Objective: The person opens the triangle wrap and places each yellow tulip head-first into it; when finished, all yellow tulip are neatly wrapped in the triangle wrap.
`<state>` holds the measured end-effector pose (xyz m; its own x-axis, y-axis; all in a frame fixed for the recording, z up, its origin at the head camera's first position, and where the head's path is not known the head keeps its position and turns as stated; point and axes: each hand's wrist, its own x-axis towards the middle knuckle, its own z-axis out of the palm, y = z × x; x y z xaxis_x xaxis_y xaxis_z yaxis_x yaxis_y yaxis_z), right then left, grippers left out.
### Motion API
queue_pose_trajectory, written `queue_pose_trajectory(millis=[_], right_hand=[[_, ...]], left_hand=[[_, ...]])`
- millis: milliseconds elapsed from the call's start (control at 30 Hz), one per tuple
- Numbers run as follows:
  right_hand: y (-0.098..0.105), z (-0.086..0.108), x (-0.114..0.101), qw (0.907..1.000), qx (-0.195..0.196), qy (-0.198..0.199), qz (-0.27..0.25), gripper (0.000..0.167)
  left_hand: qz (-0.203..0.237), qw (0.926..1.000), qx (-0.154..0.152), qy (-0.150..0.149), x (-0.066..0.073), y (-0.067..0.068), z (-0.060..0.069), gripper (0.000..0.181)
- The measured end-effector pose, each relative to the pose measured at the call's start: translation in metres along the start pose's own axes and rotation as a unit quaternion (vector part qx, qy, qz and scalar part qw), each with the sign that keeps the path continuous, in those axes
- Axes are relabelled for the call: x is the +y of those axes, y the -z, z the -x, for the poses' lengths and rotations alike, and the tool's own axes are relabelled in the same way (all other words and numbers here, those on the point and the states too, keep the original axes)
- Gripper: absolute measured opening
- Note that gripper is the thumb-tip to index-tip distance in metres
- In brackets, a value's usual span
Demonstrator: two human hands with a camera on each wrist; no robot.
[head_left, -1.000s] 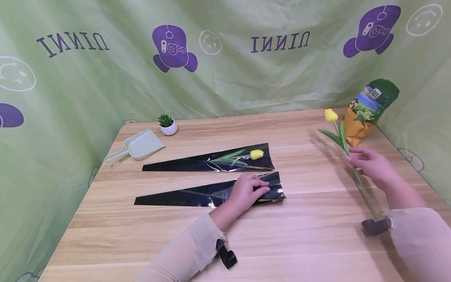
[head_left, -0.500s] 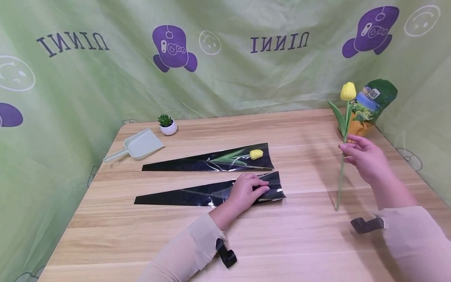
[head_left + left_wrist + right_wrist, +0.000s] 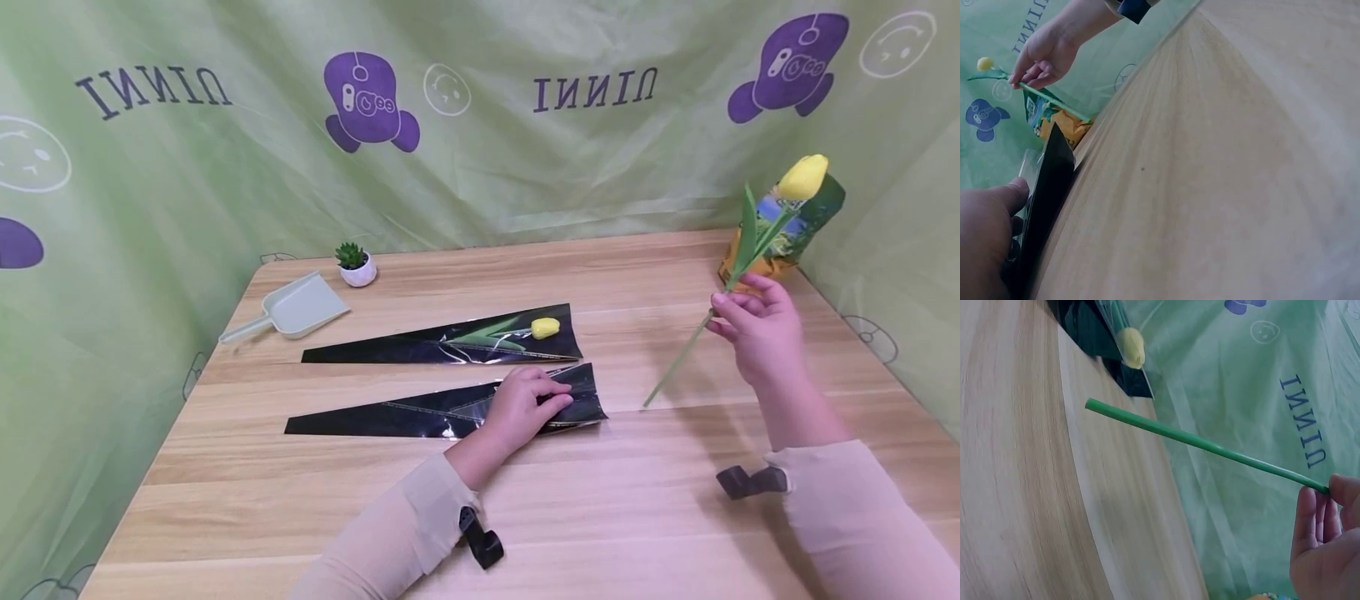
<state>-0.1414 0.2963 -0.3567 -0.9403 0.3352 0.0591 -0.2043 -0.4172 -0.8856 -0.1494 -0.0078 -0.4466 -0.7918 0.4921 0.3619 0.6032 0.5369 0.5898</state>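
Observation:
My right hand (image 3: 761,333) pinches the green stem of a yellow tulip (image 3: 804,177) between thumb and fingers, above the right side of the table. The flower head tilts up to the right. Its bare stem end points down to the left, as the tulip stem (image 3: 1204,445) shows in the right wrist view. My left hand (image 3: 525,404) grips the wide end of a black flower sleeve (image 3: 352,423) with a clear front. In the left wrist view the left thumb (image 3: 1011,195) lies against the sleeve's clear film, and the other fingers are partly hidden.
Behind it lies a second black sleeve (image 3: 375,353) with a yellow tulip (image 3: 545,327) inside. A pale dustpan (image 3: 303,307) and a small potted succulent (image 3: 356,265) are at the back left. A green and orange bag (image 3: 821,208) stands back right, partly behind the held tulip.
My right hand has moved left with the tulip, turning it so the flower head swings right and the stem end left. The left hand stays on the sleeve.

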Motion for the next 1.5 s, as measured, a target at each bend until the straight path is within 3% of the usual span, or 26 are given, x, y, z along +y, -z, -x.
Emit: queue_pose_trajectory(millis=[200, 333, 667, 967, 1500], right_hand=[[-0.005, 0.004, 0.006, 0.9976, 0.014, -0.003, -0.068, 0.049], [-0.007, 0.009, 0.014, 0.9964, 0.023, -0.005, -0.081, 0.047], [-0.017, 0.021, 0.033, 0.9959, 0.073, -0.022, -0.049, 0.048], [-0.029, 0.029, 0.050, 0.9950, 0.086, -0.050, -0.010, 0.049], [-0.047, 0.039, 0.073, 0.9851, 0.144, -0.091, 0.026, 0.046]], left_hand=[[-0.008, 0.9999, 0.010, -0.009, 0.000, 0.000, 0.000, 0.018], [-0.003, 0.9999, 0.010, -0.002, 0.000, -0.001, 0.000, 0.019], [-0.002, 0.9999, 0.008, 0.007, -0.001, 0.000, 0.001, 0.020], [-0.001, 0.9999, 0.004, 0.010, 0.001, 0.001, 0.001, 0.020], [0.000, 0.9998, 0.012, 0.012, 0.002, 0.001, 0.001, 0.021]])
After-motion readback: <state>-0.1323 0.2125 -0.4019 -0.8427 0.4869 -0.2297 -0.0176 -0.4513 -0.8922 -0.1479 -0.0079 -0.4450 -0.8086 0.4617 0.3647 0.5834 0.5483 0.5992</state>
